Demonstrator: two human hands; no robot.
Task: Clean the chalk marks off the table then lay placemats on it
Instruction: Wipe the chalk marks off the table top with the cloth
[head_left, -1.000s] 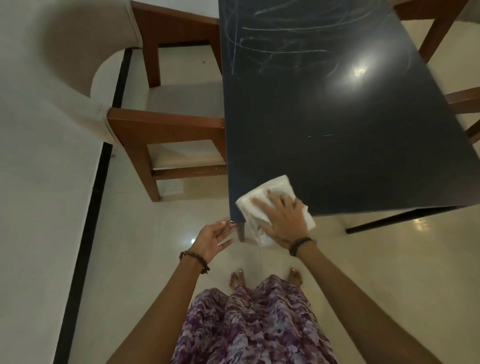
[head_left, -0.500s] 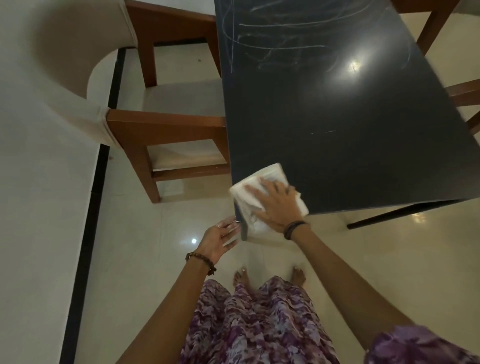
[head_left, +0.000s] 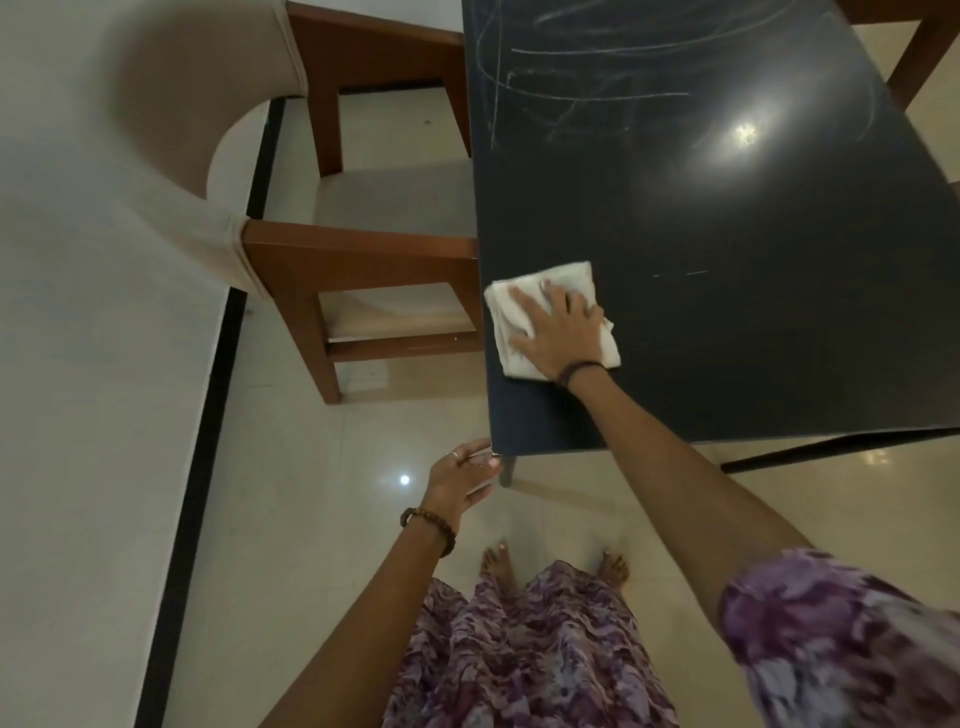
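Head view: white cloth (head_left: 550, 322) is lying flat on the dark table (head_left: 753, 322) by its left edge, near end, long axis running roughly near to far. Right hand (head_left: 558, 332) is pressing it palm down, fingers spread, arm reaching straight out. Chalk marks (head_left: 597, 78) are showing at the far end. Left hand (head_left: 465, 480) is touching the near-left table corner, fingers loosely extended. Wooden chair (head_left: 358, 275) is standing left.

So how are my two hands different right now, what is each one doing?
The right hand lies flat, fingers spread, pressing the white cloth on the table; the left hand is off the top, open at the table's near corner, holding nothing. The right reaches further forward. Both wear a wristband.
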